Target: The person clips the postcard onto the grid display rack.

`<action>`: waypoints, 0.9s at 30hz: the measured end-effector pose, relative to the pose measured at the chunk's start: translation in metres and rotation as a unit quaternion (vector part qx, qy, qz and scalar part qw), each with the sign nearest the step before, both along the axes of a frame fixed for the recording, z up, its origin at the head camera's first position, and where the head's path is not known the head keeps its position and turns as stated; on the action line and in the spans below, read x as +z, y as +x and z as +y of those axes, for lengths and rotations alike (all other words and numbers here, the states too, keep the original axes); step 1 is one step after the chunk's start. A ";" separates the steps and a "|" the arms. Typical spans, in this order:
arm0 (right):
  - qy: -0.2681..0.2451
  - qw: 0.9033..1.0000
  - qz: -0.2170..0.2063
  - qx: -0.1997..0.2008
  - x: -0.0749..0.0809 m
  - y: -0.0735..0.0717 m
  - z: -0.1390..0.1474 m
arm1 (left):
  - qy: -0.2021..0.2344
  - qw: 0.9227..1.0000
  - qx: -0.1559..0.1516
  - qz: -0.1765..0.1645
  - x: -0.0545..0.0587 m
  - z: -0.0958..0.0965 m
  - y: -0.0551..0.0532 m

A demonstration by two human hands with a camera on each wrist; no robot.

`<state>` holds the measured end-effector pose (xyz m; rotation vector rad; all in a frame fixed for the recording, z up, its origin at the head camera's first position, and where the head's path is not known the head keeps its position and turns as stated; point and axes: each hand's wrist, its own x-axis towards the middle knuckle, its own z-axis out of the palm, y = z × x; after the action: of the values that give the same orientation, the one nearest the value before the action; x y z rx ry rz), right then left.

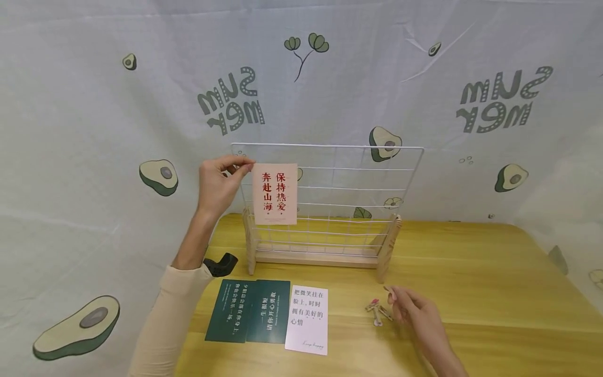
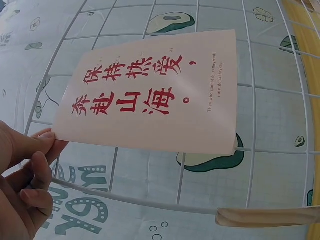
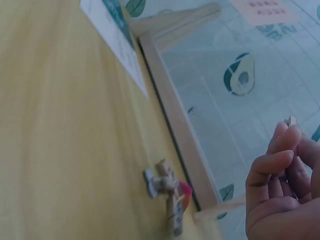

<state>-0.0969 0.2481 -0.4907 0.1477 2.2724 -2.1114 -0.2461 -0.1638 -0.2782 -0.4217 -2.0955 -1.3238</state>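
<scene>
Yellow table (image 1: pixel 471 272), wire rack (image 1: pixel 315 258), three cards (image 1: pixel 268 314), clips (image 1: pixel 377 315)

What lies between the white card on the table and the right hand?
A small pile of clips lies between the white card and the right hand, as the head view shows.

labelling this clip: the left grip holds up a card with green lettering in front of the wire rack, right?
Only the colour is wrong: the left wrist view shows red lettering. The left grip does hold up the card in front of the wire rack.
</scene>
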 end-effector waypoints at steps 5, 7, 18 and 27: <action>0.015 0.998 0.005 0.067 0.026 -0.021 -0.015 | -0.002 1.000 0.000 0.002 -0.001 -0.001 -0.001; 0.006 0.996 0.010 0.085 0.035 -0.029 -0.022 | -0.004 1.000 0.001 0.002 -0.002 -0.001 -0.002; -0.120 0.973 0.099 0.171 0.079 -0.073 -0.064 | 0.002 1.000 -0.006 -0.002 0.000 0.001 -0.005; -0.136 0.966 0.146 0.164 0.115 -0.096 -0.086 | -0.006 1.000 -0.002 0.005 0.000 -0.002 -0.007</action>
<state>-0.1933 0.1618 -0.3759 -0.5419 1.9271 -2.3461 -0.2531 -0.1663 -0.2785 -0.4371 -2.0950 -1.3099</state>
